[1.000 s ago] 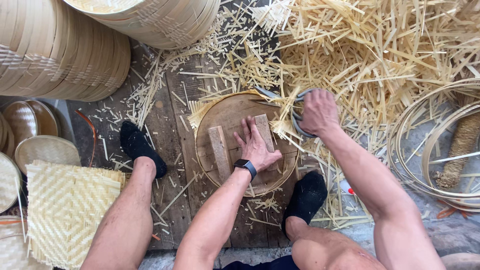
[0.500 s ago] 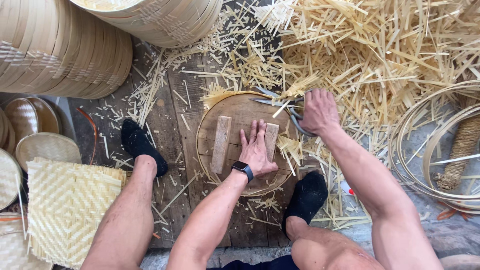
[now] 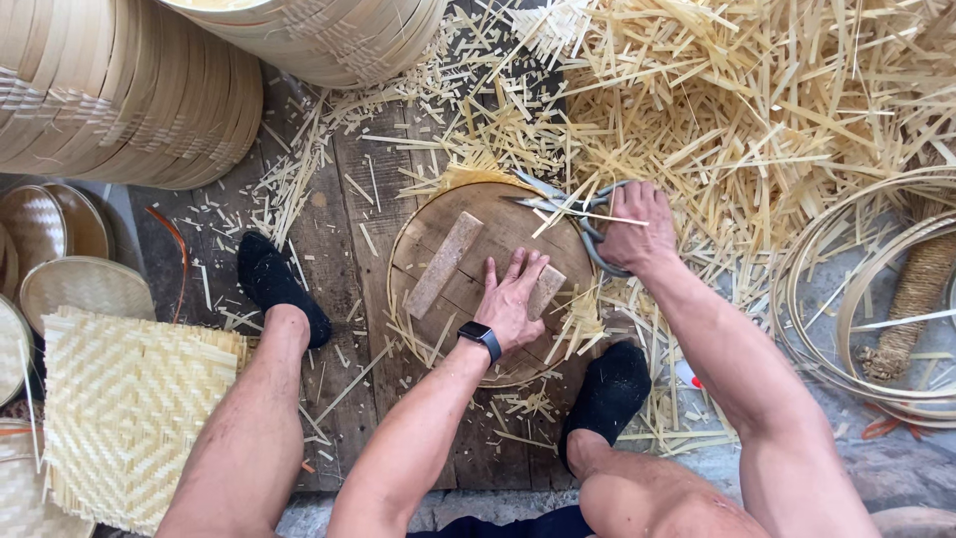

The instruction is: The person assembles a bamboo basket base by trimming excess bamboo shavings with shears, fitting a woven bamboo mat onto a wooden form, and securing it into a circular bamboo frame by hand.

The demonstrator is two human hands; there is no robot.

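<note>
Head view: the round woven lid (image 3: 468,249) lies on the floor planks between the feet, left hand (image 3: 513,299) pressing flat, open. Right hand (image 3: 637,229) grips scissors (image 3: 568,204); blades near fingers could nick them.

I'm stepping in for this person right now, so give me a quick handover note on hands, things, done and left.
Left hand: flat on the round lid, pressing it down over the right wooden bar.
Right hand: grips the shears, blades at the lid's top edge.
Trimmed strips lie heaped beyond.
Done: the near rim looks mostly cut clean.
Left: stray ends at the top edge appear uncut.
</note>
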